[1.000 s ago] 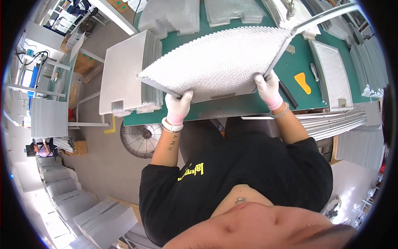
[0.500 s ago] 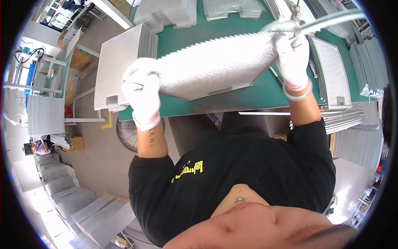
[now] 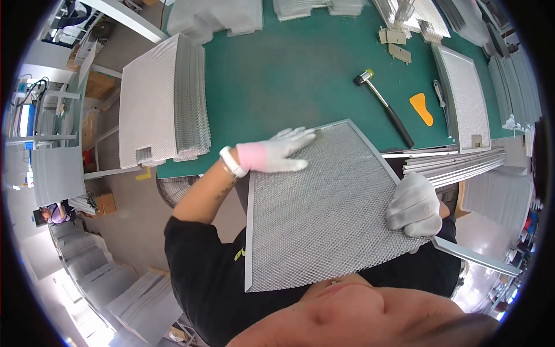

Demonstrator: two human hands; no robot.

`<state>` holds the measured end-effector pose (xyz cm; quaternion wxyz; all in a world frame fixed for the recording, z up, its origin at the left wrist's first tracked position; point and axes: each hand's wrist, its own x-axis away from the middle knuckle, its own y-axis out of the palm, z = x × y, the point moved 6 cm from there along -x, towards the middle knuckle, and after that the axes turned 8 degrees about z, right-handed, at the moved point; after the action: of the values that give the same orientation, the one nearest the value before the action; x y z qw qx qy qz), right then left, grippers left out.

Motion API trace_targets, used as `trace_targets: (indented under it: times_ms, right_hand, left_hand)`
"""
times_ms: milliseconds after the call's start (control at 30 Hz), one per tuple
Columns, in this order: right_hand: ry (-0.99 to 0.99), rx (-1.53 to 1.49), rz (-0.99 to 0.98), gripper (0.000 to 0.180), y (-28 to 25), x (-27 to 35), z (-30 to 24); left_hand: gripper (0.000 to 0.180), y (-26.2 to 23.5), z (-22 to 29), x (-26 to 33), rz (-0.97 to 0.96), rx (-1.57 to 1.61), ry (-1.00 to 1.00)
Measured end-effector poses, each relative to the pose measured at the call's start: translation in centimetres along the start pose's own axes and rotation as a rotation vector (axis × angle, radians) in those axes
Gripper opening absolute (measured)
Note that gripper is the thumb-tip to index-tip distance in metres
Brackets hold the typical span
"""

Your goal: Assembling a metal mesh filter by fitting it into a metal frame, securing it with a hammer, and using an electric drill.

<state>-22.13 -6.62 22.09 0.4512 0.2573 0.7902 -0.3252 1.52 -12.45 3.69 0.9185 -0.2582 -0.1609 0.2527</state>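
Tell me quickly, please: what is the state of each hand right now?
Left hand: open, fingers stretched out, laid against the mesh panel.
Right hand: closed, holding the mesh panel at its right edge.

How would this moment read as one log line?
left hand: open, on mesh panel; right hand: gripping panel's edge; hammer: on green table

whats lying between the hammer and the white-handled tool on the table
An orange scraper lies between the hammer and the white-handled tool, as the head view shows.
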Motion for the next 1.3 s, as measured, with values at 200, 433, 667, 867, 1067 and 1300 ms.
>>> trace_targets:
  times_ms: [200, 433, 667, 867, 1067, 1300]
  right_hand:
    - [-0.042, 0.110, 0.174, 0.028, 0.2, 1.5, -1.3]
    - [0.033, 0.048, 0.030, 0.029, 0.5, 1.4, -1.5]
    - [0.069, -0.005, -0.007, 0.028, 0.5, 1.4, -1.4]
    - [0.035, -0.004, 0.030, 0.023, 0.4, 0.9, -1.2]
    - [0.068, -0.014, 0.034, 0.023, 0.4, 1.1, -1.3]
    - [0.163, 0.068, 0.064, 0.020, 0.7, 1.6, -2.7]
  left_hand:
    - [0.045, -1.3, -1.5, -7.2, 0.081, -0.092, -0.010]
    - [0.026, -3.0, -1.3, -13.7, -0.122, -0.281, -0.102]
    - [0.027, -3.1, -1.9, -15.0, -0.326, -0.082, -0.331]
    - [0.024, -2.7, -0.4, -15.3, -0.278, -0.281, -0.314]
    - [0.026, -3.0, -2.0, -14.4, -0.261, -0.047, -0.274]
    - [0.025, -2.0, 0.6, -17.4, -0.270, -0.246, -0.200]
